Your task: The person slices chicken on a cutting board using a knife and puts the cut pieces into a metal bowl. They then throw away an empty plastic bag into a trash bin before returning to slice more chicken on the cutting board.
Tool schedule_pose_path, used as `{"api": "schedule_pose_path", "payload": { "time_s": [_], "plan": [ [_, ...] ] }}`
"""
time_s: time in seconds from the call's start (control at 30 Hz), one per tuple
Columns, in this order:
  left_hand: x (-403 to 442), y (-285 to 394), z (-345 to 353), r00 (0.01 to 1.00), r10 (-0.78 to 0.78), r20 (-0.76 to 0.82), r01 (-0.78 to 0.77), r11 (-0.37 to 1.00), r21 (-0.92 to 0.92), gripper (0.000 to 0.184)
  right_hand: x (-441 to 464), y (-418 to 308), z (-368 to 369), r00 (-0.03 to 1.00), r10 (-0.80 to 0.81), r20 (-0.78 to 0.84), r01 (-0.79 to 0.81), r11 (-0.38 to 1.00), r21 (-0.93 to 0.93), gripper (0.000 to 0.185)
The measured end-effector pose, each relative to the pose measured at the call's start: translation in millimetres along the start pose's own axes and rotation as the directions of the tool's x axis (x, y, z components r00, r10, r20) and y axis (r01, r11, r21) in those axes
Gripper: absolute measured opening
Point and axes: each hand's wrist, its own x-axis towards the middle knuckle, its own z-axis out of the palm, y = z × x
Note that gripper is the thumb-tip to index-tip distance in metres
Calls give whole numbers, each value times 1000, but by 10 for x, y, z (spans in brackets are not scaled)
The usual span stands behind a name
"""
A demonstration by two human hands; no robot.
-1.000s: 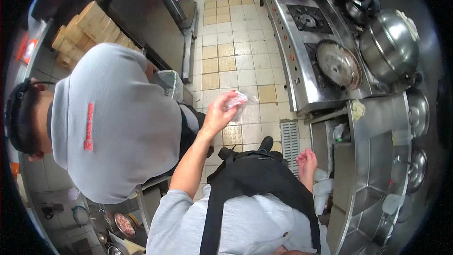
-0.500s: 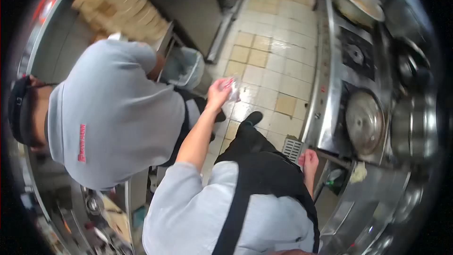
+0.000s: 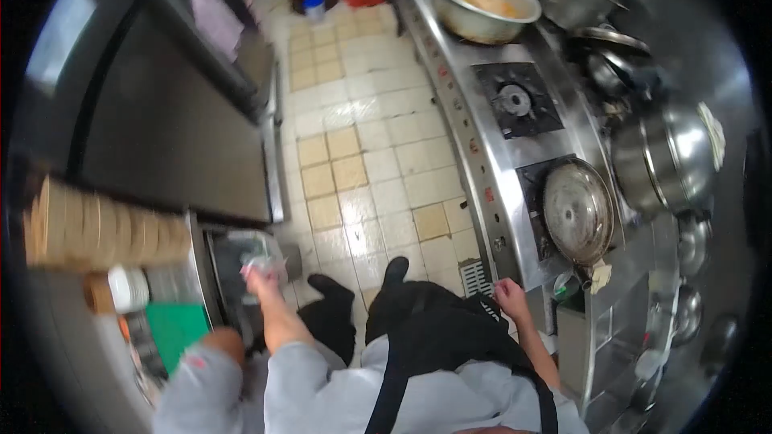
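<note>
My left hand (image 3: 262, 281) is closed on a crumpled clear plastic bag (image 3: 270, 266) with some red on it. It is over the lined waste bin (image 3: 233, 253) at the end of the left counter; the bag's lower part blends into the bin behind it. My right hand (image 3: 508, 297) hangs at my right side by the near corner of the stove, above the floor grate (image 3: 476, 277). Its fingers are curled, and nothing shows in them.
A co-worker's grey sleeve (image 3: 211, 378) is close on my left, beside a green cutting board (image 3: 175, 333) and stacked bamboo steamers (image 3: 100, 229). On the right, the stove holds a large basin (image 3: 482, 20) and a round lidded pan (image 3: 575, 209). Tiled floor (image 3: 378, 161) runs ahead.
My view has swung left along the aisle, and I have come nearer the bin. My left hand has carried the plastic bag from above the floor to the bin. The co-worker is now mostly out of view.
</note>
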Motion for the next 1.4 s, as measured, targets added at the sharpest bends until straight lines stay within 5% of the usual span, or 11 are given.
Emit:
{"api": "schedule_pose_path", "payload": {
  "time_s": [0.03, 0.13, 0.2, 0.3, 0.37, 0.6, 0.8, 0.87, 1.1, 1.27, 1.4],
  "plan": [
    [-210, 233, 131, 980, 24, -199, -39, 997, -70, 55, 100, -120, 49, 998, 41, 44, -45, 996, 76, 23],
    [40, 598, 257, 959, 92, -267, -141, 975, -172, 72, 248, -521, 173, 992, 112, 62, -119, 984, 129, 21],
    [58, 765, 374, 923, 30, -383, -61, 996, -67, 83, 276, -548, 308, 995, -88, 52, 88, 996, -1, 21],
    [-115, 763, 429, 943, 118, -312, -145, 987, -63, 86, 180, -414, 402, 992, 0, 125, 6, 999, -45, 23],
    [-239, 822, 387, 879, 64, -472, 80, 957, 278, 85, 66, -343, 397, 986, 36, 162, -14, 991, -134, 24],
    [513, 19, 24, 900, -13, -436, 89, 984, 155, 76, -139, -400, 218, 939, 240, 246, -179, 952, -247, 30],
    [-94, -850, 125, 951, -296, -94, 301, 803, 514, 68, 201, -294, 441, 949, 111, 295, -47, 976, -214, 23],
    [-155, -1139, 126, 840, -534, 92, 403, 730, 552, 65, 229, -577, 457, 966, 132, 224, -95, 981, -170, 25],
    [-836, -1304, 705, 888, -458, 46, 268, 597, 756, 43, -81, -268, 437, 980, 155, 127, -134, 978, -159, 27],
    [-773, -1203, 1253, 913, -371, 171, 119, 642, 757, 62, -711, 1093, 769, 916, 400, 39, -400, 901, 168, 25],
    [-1005, -1169, 1656, 847, -400, 349, -79, 556, 827, 71, -1294, 1486, 967, 888, 460, -10, -458, 885, 83, 24]
  ]
}}
